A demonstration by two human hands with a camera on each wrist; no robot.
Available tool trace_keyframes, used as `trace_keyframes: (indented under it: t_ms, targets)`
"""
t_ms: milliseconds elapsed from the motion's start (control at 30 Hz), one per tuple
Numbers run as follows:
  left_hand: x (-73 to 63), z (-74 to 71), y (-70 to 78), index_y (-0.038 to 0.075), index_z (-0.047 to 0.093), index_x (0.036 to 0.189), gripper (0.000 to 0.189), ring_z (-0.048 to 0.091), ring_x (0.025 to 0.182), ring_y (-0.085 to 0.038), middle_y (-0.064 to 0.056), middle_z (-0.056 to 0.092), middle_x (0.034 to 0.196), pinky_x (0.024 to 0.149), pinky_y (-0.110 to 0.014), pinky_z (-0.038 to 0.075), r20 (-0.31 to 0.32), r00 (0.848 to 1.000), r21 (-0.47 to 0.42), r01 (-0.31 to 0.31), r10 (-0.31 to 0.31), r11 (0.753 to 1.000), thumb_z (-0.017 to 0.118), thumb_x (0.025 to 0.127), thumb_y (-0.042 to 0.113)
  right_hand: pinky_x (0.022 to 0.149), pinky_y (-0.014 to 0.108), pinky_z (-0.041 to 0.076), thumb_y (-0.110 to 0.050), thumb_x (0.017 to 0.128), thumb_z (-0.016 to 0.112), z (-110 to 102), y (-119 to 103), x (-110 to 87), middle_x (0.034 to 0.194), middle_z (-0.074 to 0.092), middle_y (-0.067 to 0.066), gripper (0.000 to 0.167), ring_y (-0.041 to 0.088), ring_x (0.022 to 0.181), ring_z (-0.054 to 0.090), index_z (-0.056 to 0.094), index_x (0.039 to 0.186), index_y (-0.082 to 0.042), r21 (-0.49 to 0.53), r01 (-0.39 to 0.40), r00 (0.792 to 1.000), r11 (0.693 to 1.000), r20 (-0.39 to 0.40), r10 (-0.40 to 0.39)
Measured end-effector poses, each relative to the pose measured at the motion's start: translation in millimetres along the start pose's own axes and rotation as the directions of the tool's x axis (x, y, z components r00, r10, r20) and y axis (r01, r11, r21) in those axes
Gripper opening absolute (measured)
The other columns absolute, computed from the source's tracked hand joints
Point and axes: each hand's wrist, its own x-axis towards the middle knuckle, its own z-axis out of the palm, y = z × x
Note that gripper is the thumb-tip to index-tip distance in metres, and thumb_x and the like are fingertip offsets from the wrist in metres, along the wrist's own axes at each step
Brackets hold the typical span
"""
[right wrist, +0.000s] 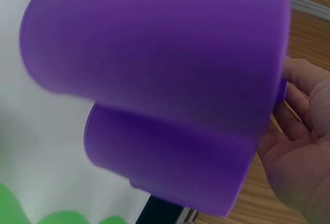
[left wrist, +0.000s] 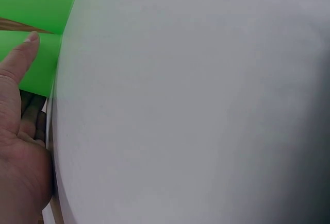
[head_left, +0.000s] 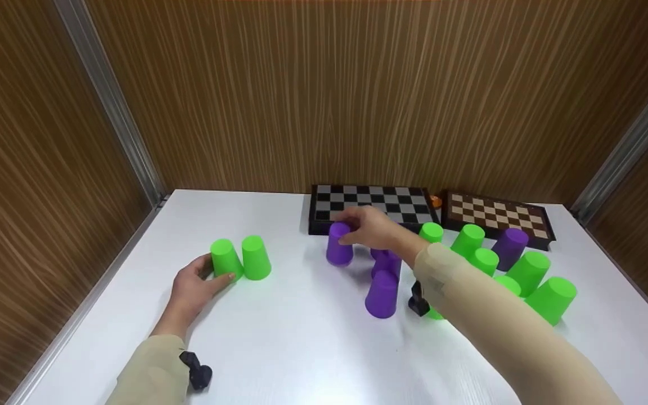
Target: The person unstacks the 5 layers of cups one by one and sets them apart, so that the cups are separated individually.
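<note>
On the left of the white table, my left hand [head_left: 192,285] holds an upside-down green cup [head_left: 225,257], its thumb on the near side. Close on its right stands a second green cup [head_left: 256,259]. Near the middle, my right hand [head_left: 373,228] grips an upside-down purple cup [head_left: 338,251] near its top. Several purple cups stand under and beside the right forearm, the nearest purple cup [head_left: 381,297] in front. In the right wrist view a large purple cup [right wrist: 154,54] hides most of the one held by the right hand [right wrist: 299,126].
Several green cups [head_left: 552,300] and a purple cup [head_left: 509,247] stand on the right, partly behind the right sleeve. A grey-and-black checkered board [head_left: 346,197] and a brown checkered board [head_left: 495,214] lie at the back. Wood-grain panels [head_left: 256,101] enclose the table.
</note>
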Motion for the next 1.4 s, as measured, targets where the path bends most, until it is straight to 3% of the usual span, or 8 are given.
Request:
trace_keyframes:
  t_ms: [500,633,767,1000,1167,1400]
  targets:
    - [-2.0,0.0,-1.4,0.004,0.043,0.16,0.081,0.035,0.155,-0.038,-0.021,0.043,0.164,0.13,-0.048,0.028,0.006,1.0,-0.032,-0.002,0.003,0.999,0.083,0.095,0.029,0.11,0.049,0.052,-0.015,0.093,0.083,-5.0,12.0,1.6,0.134,0.07,0.011,0.05,0.029,0.123,0.065,0.067,0.14,-0.011,-0.048,-0.026,1.0,0.999,0.003,0.026]
    - [-1.6,0.2,-1.9,0.003,0.043,0.16,0.081,0.033,0.156,-0.038,-0.021,0.042,0.165,0.13,-0.048,0.028,0.006,1.0,-0.038,0.002,-0.001,0.999,0.083,0.095,0.029,0.112,0.048,0.051,-0.015,0.093,0.083,-4.7,5.1,3.8,0.136,0.068,0.012,0.052,0.031,0.128,0.063,0.066,0.143,-0.01,-0.034,-0.011,1.0,0.999,-0.03,0.01]
    - [-0.6,0.3,-2.0,0.003,0.043,0.16,0.08,0.033,0.156,-0.038,-0.021,0.042,0.165,0.13,-0.048,0.027,0.003,1.0,-0.035,0.002,-0.002,0.999,0.083,0.095,0.027,0.115,0.046,0.05,-0.017,0.096,0.081,0.5,-11.7,8.0,0.144,0.065,0.013,0.054,0.033,0.135,0.058,0.063,0.146,-0.009,-0.03,0.055,0.995,0.998,-0.076,-0.057]
    - [0.6,1.6,-2.1,0.003,0.045,0.158,0.079,0.036,0.154,-0.039,-0.021,0.045,0.163,0.13,-0.049,0.028,-0.008,1.0,0.01,0.009,-0.009,1.0,0.083,0.095,0.03,0.116,0.042,0.049,-0.016,0.096,0.081,36.5,-51.3,20.1,0.144,0.064,0.013,0.052,0.029,0.135,0.058,0.063,0.144,-0.005,0.04,0.193,0.98,0.98,-0.065,-0.19]
    - [0.0,2.6,-0.8,0.004,0.044,0.159,0.079,0.036,0.155,-0.039,-0.021,0.044,0.163,0.13,-0.05,0.027,-0.006,1.0,0.012,0.016,-0.016,1.0,0.083,0.095,0.03,0.114,0.041,0.051,-0.015,0.095,0.081,70.0,-74.6,30.7,0.142,0.065,0.013,0.051,0.03,0.133,0.06,0.064,0.143,-0.007,0.083,0.209,0.978,0.974,-0.037,-0.207]
    - [1.1,1.3,-1.7,0.005,0.045,0.159,0.077,0.036,0.155,-0.037,-0.019,0.045,0.164,0.13,-0.05,0.027,-0.005,1.0,0.008,0.015,-0.015,1.0,0.082,0.096,0.029,0.114,0.039,0.052,-0.015,0.096,0.081,106.2,-90.6,42.8,0.149,0.062,0.011,0.06,0.031,0.137,0.059,0.058,0.15,-0.007,0.112,0.224,0.975,0.968,-0.006,-0.224]
